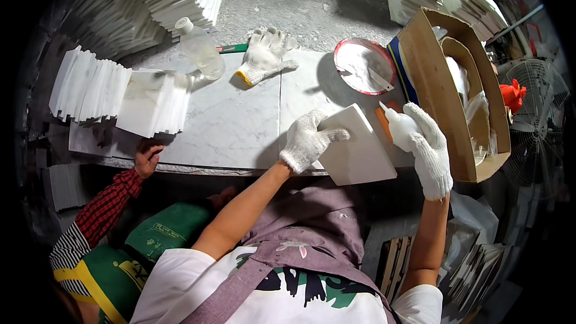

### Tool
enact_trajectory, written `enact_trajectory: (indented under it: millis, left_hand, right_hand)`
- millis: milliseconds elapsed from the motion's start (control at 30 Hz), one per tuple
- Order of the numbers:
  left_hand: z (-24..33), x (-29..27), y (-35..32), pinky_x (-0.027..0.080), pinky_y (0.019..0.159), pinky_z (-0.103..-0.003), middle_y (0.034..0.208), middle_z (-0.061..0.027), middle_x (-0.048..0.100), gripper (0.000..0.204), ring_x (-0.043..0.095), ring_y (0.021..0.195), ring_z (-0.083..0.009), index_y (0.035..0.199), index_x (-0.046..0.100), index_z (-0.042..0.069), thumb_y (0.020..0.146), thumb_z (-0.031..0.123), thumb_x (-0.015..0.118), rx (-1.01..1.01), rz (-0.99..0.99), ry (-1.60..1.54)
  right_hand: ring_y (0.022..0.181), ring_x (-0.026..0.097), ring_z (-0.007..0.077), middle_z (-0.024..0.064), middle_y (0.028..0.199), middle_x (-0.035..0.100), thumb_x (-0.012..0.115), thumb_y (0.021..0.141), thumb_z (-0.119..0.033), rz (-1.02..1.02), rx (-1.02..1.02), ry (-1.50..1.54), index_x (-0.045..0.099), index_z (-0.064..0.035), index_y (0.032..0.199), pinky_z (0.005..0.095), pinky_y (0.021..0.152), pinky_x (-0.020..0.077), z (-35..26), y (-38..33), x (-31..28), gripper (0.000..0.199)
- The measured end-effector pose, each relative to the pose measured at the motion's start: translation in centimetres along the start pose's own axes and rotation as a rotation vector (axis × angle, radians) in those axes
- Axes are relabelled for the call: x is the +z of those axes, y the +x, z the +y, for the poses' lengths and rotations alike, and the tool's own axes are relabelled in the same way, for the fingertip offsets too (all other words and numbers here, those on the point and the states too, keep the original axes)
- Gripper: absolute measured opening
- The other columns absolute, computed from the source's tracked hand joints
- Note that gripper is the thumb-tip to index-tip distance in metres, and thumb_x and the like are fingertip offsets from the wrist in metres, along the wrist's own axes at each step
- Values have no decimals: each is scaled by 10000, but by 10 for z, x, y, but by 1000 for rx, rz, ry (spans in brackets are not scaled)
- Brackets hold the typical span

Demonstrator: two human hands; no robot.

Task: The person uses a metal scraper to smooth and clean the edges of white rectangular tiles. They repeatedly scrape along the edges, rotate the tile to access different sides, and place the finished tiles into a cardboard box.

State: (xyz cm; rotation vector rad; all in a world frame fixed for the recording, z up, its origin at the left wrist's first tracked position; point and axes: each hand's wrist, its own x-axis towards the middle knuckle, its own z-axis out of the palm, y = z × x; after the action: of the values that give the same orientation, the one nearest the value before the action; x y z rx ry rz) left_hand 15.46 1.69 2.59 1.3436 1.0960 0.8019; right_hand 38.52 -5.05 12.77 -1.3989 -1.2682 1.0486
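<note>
Over the near edge of the white, grey-veined marble worktop, the left hand in a white knitted glove grips a flat, pale, four-sided tile by its left side, thumb laid across the face. The tile is tilted, its lower part reaching past the edge; whether it touches the worktop cannot be told. To its right, the right hand, gloved alike, is wrapped around a white plastic squeeze bottle, its tapered nozzle pointing up and leftward near the tile. With only one side held, the tile could slip from the smooth-looking knit and drop off the edge, chipping a corner. Too hard a squeeze might spurt the bottle's contents onto the tile or the red-rimmed round bowl beyond.
</note>
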Motion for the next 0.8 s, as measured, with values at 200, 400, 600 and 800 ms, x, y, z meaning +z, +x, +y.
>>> enact_trajectory:
  millis: [200,400,600,800]
  left_hand:
    - [-16,9,0,494,609,-271,719,-42,664,414,587,669,-75,815,637,41,676,368,850,-32,40,-107]
    - [-7,11,-3,489,594,-251,731,-22,664,408,582,654,-64,820,624,31,690,348,845,-1,44,-144]
    - [-3,9,-5,500,625,-249,763,-19,675,404,595,691,-64,915,643,24,717,322,830,-25,59,-94]
    - [-10,10,-1,506,625,-279,757,-39,680,455,614,685,-95,903,645,30,706,400,821,17,61,-62]
  right_hand:
    - [1139,551,192,123,1234,602,638,834,-151,0,93,94,556,28,1258,309,1010,394,-3,2,6,468]
    - [1122,555,174,108,1212,615,637,846,-163,-1,162,62,578,24,1237,299,992,400,1,6,7,438]
    - [1086,565,162,95,1174,630,648,857,-199,-6,170,34,599,12,1218,288,964,413,0,9,8,422]
    - [1047,578,151,89,1148,642,655,859,-217,-1,195,41,609,9,1209,286,942,427,-2,10,8,419]
